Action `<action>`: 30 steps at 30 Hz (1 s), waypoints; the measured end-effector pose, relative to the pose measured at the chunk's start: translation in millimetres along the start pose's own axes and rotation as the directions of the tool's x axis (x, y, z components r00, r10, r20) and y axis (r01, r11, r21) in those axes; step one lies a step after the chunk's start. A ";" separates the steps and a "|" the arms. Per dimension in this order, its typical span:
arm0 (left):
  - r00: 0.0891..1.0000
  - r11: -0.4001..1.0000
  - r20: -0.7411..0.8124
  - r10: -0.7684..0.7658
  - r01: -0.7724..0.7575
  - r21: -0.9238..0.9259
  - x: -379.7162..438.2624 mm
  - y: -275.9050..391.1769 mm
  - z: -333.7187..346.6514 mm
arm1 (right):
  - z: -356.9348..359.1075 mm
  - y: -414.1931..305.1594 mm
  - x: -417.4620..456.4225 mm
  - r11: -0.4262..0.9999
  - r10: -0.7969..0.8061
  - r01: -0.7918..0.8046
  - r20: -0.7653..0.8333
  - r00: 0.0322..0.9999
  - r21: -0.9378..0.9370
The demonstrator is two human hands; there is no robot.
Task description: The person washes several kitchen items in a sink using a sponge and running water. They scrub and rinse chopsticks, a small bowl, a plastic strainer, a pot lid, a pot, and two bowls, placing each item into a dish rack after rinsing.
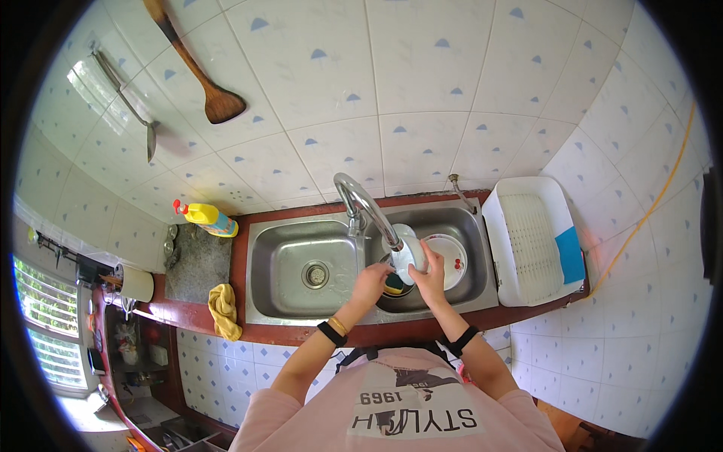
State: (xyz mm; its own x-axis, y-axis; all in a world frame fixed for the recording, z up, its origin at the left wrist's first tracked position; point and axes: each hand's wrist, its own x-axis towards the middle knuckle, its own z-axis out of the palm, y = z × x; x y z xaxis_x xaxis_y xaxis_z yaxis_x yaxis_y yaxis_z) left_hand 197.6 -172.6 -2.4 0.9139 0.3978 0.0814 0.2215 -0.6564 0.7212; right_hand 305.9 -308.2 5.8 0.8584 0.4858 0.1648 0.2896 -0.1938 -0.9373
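My right hand (430,275) grips a white bowl (408,261), tilted under the mouth of the chrome faucet (367,204) above the right basin of the steel double sink (308,226). Close to the bowl's left side is my left hand (373,284), fingers bent; a green and yellow sponge (393,283) shows just beside its fingertips, and whether the fingers hold it is not plain. A white plate with a red pattern (456,263) lies in the right basin, behind my right hand. Another white dish (402,230) is partly hidden behind the faucet.
Right of the sink stands a white dish rack (525,243) with a blue cloth or sheet (569,255). At left are a yellow spray bottle (212,219), a yellow cloth (223,311) and a utensil holder (137,283). A wooden spatula (223,104) and a metal one (151,141) hang on the tiled wall.
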 end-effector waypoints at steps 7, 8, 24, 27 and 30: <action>0.963 0.950 -0.036 -0.266 0.269 0.158 -5.1 -33.4 9.9 | -17.7 -7.7 -3.7 0.927 -0.238 0.239 0.036 0.970 -0.288; 0.961 0.946 -0.038 -0.276 0.278 0.169 -5.0 -38.0 13.3 | -21.5 -7.9 -4.6 0.863 -0.319 0.315 0.059 0.946 -0.396; 0.928 0.915 0.068 -0.366 0.345 0.207 19.0 -75.7 59.7 | -244.6 105.8 117.7 0.480 0.550 -0.158 -0.155 0.821 0.863; 0.935 0.918 0.048 -0.351 0.334 0.214 15.6 -81.6 62.2 | -256.5 158.6 151.2 0.358 0.692 -0.203 -0.113 0.714 0.911; 0.942 0.932 0.053 -0.332 0.318 0.174 19.6 -77.0 67.7 | -277.2 228.2 172.4 0.338 0.748 -0.118 -0.191 0.636 0.934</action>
State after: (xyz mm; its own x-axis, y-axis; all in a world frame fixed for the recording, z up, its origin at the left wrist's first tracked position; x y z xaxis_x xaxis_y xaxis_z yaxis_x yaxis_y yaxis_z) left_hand 221.5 -157.7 -102.9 0.8053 0.5586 -0.1989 0.5566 -0.5964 0.5784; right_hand 637.4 -504.9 -94.5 0.8434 0.0018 -0.5373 -0.3984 0.6730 -0.6231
